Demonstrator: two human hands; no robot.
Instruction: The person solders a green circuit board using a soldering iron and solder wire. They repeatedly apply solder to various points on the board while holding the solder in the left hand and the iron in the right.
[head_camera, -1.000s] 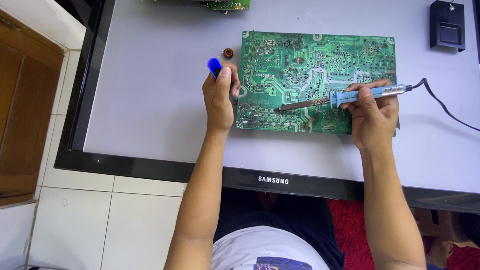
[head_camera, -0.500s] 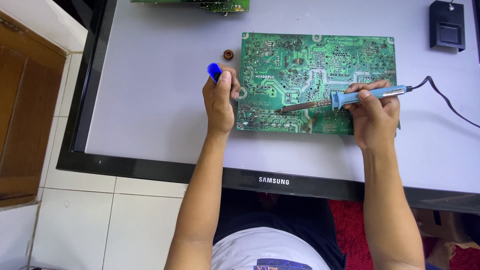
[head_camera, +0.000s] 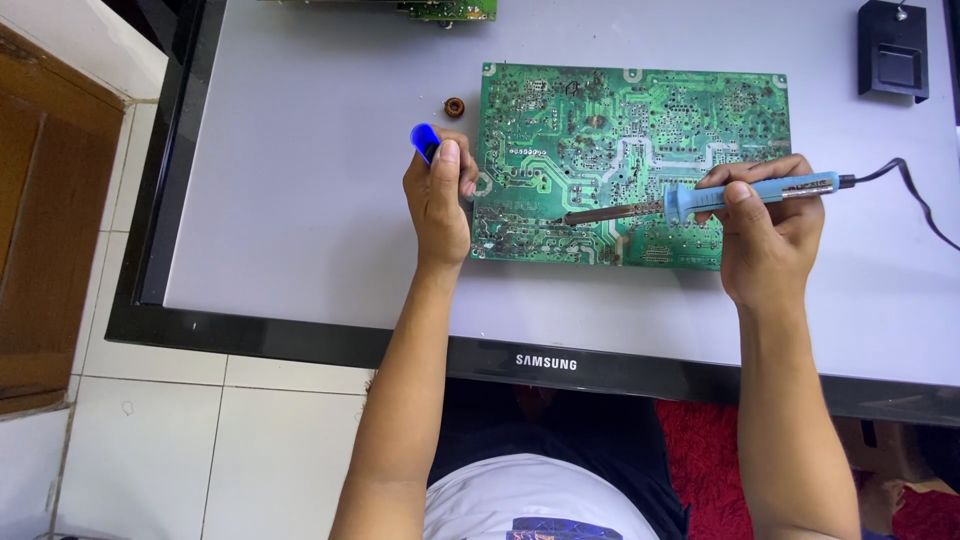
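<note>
We grip the blue-handled soldering iron (head_camera: 750, 192) in our right hand (head_camera: 770, 240), fingers closed round it, its tip down on the green circuit board (head_camera: 640, 130) near the board's lower edge. Our left hand (head_camera: 440, 200) is closed on a small blue tool (head_camera: 424, 140) at the board's left edge. The board lies solder-side up on the flat screen panel (head_camera: 300, 200). One small ring coil (head_camera: 455, 105) already lies loose beside it; many joints look untouched.

The soldering iron (head_camera: 700, 200) tip has slid slightly left.
</note>
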